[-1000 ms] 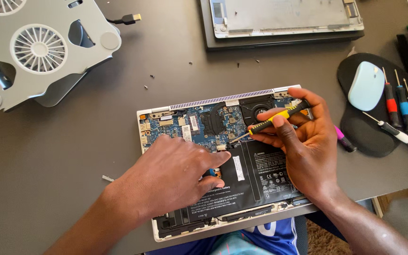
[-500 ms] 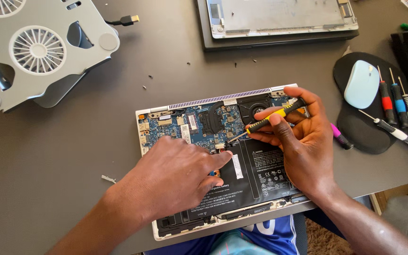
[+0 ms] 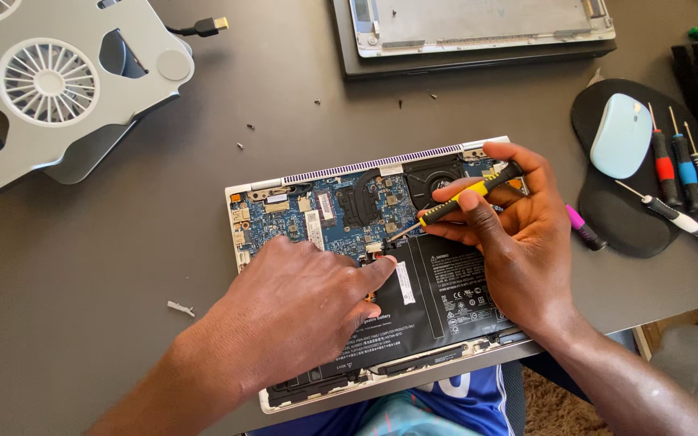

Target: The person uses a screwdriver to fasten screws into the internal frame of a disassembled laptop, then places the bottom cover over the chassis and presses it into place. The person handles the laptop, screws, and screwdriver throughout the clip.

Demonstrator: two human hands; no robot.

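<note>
An opened laptop (image 3: pixel 284 184) lies bottom-up on the dark desk, its blue circuit board, fan and black battery (image 3: pixel 446 291) exposed. My right hand (image 3: pixel 519 242) grips a yellow-and-black screwdriver (image 3: pixel 466 194), the tip angled down-left onto the board near the battery's upper edge. My left hand (image 3: pixel 300 307) rests palm-down on the battery and board, its forefinger pointing at the spot next to the screwdriver tip. What lies under the left palm is hidden.
A grey cooling stand with fans (image 3: pixel 50 81) sits at the upper left, with a cable plug (image 3: pixel 203 27) beside it. The laptop's removed bottom cover (image 3: pixel 478 24) lies at the top. A pale blue mouse (image 3: pixel 620 133) on a black pad (image 3: pixel 607 218) and several screwdrivers (image 3: pixel 684 173) are at the right. Loose screws (image 3: pixel 248 127) dot the desk.
The view has shifted slightly. My right hand has tilted the screwdriver a little while its tip stays on the board. The left hand keeps its place on the battery.
</note>
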